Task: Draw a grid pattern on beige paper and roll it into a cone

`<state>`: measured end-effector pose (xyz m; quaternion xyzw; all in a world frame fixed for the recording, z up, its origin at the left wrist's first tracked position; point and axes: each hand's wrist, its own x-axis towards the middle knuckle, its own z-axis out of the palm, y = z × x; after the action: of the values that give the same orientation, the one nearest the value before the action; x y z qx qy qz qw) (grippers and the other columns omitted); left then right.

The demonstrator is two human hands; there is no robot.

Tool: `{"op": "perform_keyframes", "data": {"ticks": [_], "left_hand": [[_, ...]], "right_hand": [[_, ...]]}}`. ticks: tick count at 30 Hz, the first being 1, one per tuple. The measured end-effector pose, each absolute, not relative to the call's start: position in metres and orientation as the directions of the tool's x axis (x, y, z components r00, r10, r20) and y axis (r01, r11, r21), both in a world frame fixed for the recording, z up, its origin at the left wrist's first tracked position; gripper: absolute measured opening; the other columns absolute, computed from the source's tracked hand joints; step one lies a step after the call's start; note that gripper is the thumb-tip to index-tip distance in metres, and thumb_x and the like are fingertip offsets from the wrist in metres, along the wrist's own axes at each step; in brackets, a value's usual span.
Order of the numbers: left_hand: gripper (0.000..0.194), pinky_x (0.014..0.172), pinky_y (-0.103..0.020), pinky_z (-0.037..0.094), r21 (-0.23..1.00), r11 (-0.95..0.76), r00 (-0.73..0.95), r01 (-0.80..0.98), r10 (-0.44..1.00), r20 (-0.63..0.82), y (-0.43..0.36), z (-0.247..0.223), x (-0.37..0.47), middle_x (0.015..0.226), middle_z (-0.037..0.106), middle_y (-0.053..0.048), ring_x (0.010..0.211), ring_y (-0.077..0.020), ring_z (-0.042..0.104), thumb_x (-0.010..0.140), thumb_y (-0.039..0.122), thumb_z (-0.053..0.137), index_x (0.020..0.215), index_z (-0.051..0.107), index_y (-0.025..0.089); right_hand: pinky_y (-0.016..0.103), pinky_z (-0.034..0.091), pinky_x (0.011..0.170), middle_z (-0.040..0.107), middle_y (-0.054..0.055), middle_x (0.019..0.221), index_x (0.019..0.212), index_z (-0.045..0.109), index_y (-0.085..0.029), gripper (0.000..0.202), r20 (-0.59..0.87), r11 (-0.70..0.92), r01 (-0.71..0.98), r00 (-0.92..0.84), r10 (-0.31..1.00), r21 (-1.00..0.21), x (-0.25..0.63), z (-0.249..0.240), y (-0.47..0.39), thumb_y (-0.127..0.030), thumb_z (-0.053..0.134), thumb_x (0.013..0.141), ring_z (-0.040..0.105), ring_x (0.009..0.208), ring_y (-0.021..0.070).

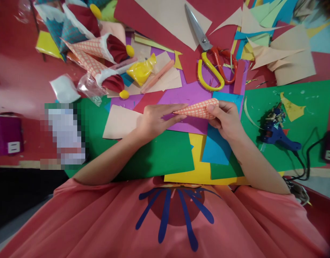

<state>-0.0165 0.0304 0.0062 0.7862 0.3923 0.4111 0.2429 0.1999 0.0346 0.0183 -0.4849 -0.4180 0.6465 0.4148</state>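
An orange-and-white checked cone lies sideways between my hands, its narrow tip toward the left. My left hand holds the tip between thumb and fingers. At the wide end, my right hand grips the rim, with the thumb on the outside and some fingertips hidden behind the cone. Beneath them are a purple sheet, a blue sheet and green sheets. A beige paper piece lies beside my left hand.
Scissors with yellow and red handles lie beyond my hands. Finished-looking checked cones with white trim are at the upper left. A blue glue gun with a cord lies right. Paper scraps cover the upper right.
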Motion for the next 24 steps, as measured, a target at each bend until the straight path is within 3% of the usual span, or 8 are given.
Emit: {"op": "perform_keyframes", "data": {"ticks": [9,14,17,20,24], "left_hand": [[0.026,0.076,-0.017,0.058,0.671,-0.598,0.391,0.438,0.799,0.457,0.03,0.006,-0.019,0.098,0.077,-0.002,0.086,-0.0134,0.074,0.091,0.041,0.061,0.103,0.074,0.021],[0.02,0.075,-0.017,0.057,0.639,-0.622,0.39,0.454,0.783,0.485,0.031,0.005,-0.018,0.093,0.078,-0.002,0.083,-0.0121,0.074,0.092,0.033,0.061,0.099,0.073,0.02],[0.023,0.078,-0.021,0.056,0.503,-0.688,0.433,0.524,0.723,0.538,0.032,0.004,-0.017,0.099,0.077,-0.005,0.089,-0.0143,0.073,0.091,0.033,0.061,0.104,0.07,0.016],[0.036,0.084,-0.03,0.055,0.327,-0.722,0.541,0.61,0.681,0.494,0.031,0.003,-0.015,0.106,0.074,-0.008,0.096,-0.0194,0.071,0.092,0.043,0.057,0.114,0.066,0.016],[0.04,0.075,-0.027,0.052,0.256,-0.72,0.593,0.645,0.682,0.428,0.029,0.0,-0.015,0.103,0.074,-0.008,0.085,-0.0167,0.071,0.096,0.044,0.049,0.127,0.06,0.02]], "right_hand": [[0.019,0.008,0.032,0.028,-0.01,0.042,0.049,0.048,-0.018,0.046,-0.334,-0.377,-0.189,-0.224,0.916,-0.907,0.2,0.02,0.036,-0.047,0.082,0.062,0.018,0.034,0.0002],[0.019,0.009,0.031,0.033,-0.01,0.044,0.06,0.056,-0.019,0.034,-0.339,-0.39,-0.202,-0.244,0.908,-0.898,0.2,0.023,0.037,-0.042,0.081,0.062,0.019,0.033,0.0009],[0.018,0.013,0.033,0.035,-0.01,0.047,0.065,0.058,-0.019,0.031,-0.304,-0.338,-0.152,-0.208,0.93,-0.929,0.198,0.021,0.035,-0.042,0.079,0.066,0.02,0.037,0.0016],[0.018,0.024,0.038,0.043,-0.007,0.053,0.061,0.058,-0.018,0.031,-0.223,-0.24,-0.066,-0.199,0.954,-0.969,0.193,0.02,0.029,-0.039,0.079,0.068,0.032,0.045,0.003],[0.018,0.038,0.049,0.048,-0.006,0.055,0.071,0.066,-0.017,0.025,-0.173,-0.194,-0.057,-0.259,0.95,-0.979,0.187,0.022,0.023,-0.04,0.077,0.072,0.043,0.052,0.0052]]}}
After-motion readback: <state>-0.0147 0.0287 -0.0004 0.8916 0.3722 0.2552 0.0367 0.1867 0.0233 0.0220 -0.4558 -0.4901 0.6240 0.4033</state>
